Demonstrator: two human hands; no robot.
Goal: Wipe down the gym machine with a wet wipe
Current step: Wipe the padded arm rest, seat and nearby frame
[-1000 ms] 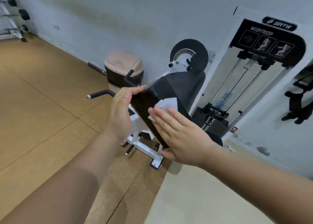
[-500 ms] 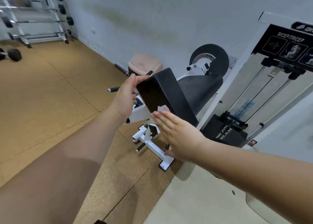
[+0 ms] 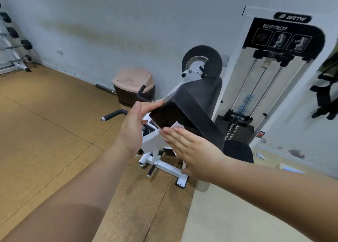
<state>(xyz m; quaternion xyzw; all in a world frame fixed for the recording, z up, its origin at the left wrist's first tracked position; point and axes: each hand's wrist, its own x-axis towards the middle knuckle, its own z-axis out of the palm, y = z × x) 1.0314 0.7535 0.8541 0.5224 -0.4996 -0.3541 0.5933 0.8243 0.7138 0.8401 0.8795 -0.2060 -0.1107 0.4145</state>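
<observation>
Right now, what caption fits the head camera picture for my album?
Right hand presses a white wipe flat against the black arm pad while the left hand touches its top corner.

Bright, even indoor light, soft and diffuse, with no hard-edged shadows. A faint shadow lies on the floor [image 3: 54, 132] beside the foot of the machine's white base [image 3: 164, 166]. The black pad [image 3: 184, 104] carries a pale sheen along its upper left edge. The wide-angle lens bends the scene: the tall white upright [image 3: 236, 62] leans at the right, and the left forearm [image 3: 73, 196] and right forearm [image 3: 274, 187] swell large toward the bottom corners. Everything is slightly soft. The placard [image 3: 281, 35] lettering is legible but fuzzy; the weight rack [image 3: 11, 46] at the left edge and the dark objects [image 3: 323, 99] at the right edge are smeared.
</observation>
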